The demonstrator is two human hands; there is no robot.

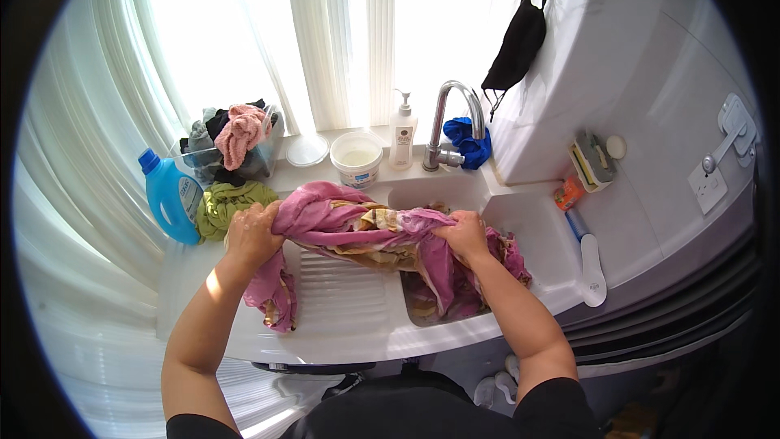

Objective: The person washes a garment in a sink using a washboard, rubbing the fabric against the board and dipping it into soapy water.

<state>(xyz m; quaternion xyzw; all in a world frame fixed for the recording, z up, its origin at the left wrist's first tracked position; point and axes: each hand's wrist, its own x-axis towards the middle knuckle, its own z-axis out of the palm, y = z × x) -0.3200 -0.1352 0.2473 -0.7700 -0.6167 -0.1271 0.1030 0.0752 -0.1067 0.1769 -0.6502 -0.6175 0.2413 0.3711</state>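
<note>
A pink and tan patterned cloth [351,226] is stretched and partly twisted between my two hands. My left hand [254,233] is closed around it above the ribbed washboard [341,293], and a loose end hangs below that fist. My right hand [465,236] grips the cloth over the sink basin [524,219]. More of the same fabric drapes down from there into the basin, so its lower part is hidden from me.
Behind the basin stand a chrome faucet [443,126], a white pump bottle [402,134] and a white tub [356,158]. At left are a blue detergent jug [173,199], green cloth [231,205] and a clear bin of clothes [244,142]. A white-handled brush [593,272] lies at the right rim.
</note>
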